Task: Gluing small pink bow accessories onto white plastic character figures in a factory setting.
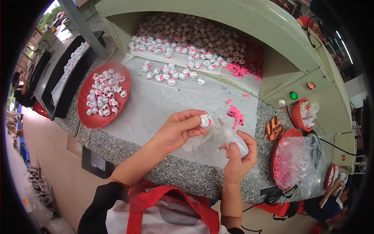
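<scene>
My left hand (182,130) pinches a small white ring-shaped piece (204,121) with a pink bit on its side. Close by on the right, my right hand (242,156) grips a translucent squeeze bottle (235,141), its narrow tip tilted up toward the white piece. A loose pile of flat pink pieces (235,114) lies on the white sheet (156,113) just beyond the bottle. Farther back on the sheet sit several more white pieces with pink bits (171,74). Under my hands, a crumpled scrap of paper (200,140) rests on the sheet.
A pale green cabinet (288,85) holds a heap of white pieces (187,35). At left, a red scalloped plate (85,95) carries finished-looking white pieces beside a black tray (58,111). On the right are a red tray with a plastic bag (307,160), a red cup (297,117) and a striped cloth (274,129).
</scene>
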Motion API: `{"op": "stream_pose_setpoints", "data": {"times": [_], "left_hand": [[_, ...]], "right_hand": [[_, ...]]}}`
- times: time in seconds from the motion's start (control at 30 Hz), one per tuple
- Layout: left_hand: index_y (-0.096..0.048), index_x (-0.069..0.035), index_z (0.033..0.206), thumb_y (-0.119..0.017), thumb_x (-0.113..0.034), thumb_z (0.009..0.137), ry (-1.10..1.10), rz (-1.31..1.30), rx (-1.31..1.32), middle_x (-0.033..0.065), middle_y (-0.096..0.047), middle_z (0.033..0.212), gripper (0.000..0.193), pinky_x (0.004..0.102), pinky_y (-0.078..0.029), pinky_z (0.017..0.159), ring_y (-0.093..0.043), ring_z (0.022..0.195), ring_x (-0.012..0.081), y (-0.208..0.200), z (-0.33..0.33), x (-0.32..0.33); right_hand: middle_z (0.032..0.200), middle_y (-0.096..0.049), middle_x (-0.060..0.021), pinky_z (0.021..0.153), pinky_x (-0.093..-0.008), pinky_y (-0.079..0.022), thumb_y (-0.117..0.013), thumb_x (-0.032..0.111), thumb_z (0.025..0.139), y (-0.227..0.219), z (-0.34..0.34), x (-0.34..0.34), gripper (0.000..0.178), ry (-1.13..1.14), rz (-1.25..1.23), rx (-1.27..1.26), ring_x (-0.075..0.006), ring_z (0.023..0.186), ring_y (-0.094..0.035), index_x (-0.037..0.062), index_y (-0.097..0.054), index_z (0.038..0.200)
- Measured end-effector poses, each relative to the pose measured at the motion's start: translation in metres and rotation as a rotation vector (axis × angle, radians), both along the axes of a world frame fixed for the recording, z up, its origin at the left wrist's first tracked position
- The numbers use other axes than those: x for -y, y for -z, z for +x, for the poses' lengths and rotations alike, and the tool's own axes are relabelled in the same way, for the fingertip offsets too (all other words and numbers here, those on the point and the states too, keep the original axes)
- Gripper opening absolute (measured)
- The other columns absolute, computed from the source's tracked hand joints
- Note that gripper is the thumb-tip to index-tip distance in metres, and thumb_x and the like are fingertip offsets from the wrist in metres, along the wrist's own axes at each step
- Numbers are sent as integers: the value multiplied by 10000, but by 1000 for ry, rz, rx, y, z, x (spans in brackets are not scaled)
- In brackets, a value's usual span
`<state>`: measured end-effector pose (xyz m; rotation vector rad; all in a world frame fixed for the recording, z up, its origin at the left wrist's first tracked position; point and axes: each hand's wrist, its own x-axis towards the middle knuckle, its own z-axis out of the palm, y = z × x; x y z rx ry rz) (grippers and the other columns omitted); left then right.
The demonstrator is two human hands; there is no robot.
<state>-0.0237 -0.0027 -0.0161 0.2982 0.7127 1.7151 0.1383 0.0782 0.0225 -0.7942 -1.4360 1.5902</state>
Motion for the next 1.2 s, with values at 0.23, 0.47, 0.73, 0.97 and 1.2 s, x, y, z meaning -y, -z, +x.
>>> {"op": "stream_pose_setpoints", "data": {"times": [0.23,0.47,0.73,0.97,1.2], "left_hand": [[-490,52,1054,-533,63,784,-237,19,-480,151,-523,1060,273,283,-494,780,-590,882,211,-15,20,1],[-505,61,1009,-529,111,760,-321,41,-646,159,-507,1074,255,295,-473,821,-552,959,207,-9,24,2],[-482,61,1055,-540,105,760,-294,-9,-554,159,-546,1049,304,301,-475,822,-564,948,205,-17,27,2],[-487,76,1049,-533,112,760,-302,32,-627,162,-522,1067,295,313,-480,829,-559,954,219,-12,27,1],[-507,53,1047,-514,112,768,-301,20,-623,121,-530,1068,285,270,-466,837,-549,965,181,-16,24,2]], "right_hand": [[860,-547,-96,705,-259,-425,-576,61,713,1,8,14,223,102,524,73,-155,765,-526,-27,-522,911],[846,-556,-96,678,-235,-427,-581,53,718,4,9,15,193,35,619,148,-139,751,-532,-24,-532,889],[844,-560,-97,670,-230,-429,-581,35,724,4,9,12,181,30,635,163,-133,743,-534,-21,-532,889],[728,-618,-107,538,-259,-476,-634,10,659,2,4,9,211,32,720,148,-190,578,-609,-9,-544,849],[715,-616,-104,518,-254,-466,-627,24,669,-1,7,7,196,2,755,192,-192,565,-604,-10,-539,840]]}}
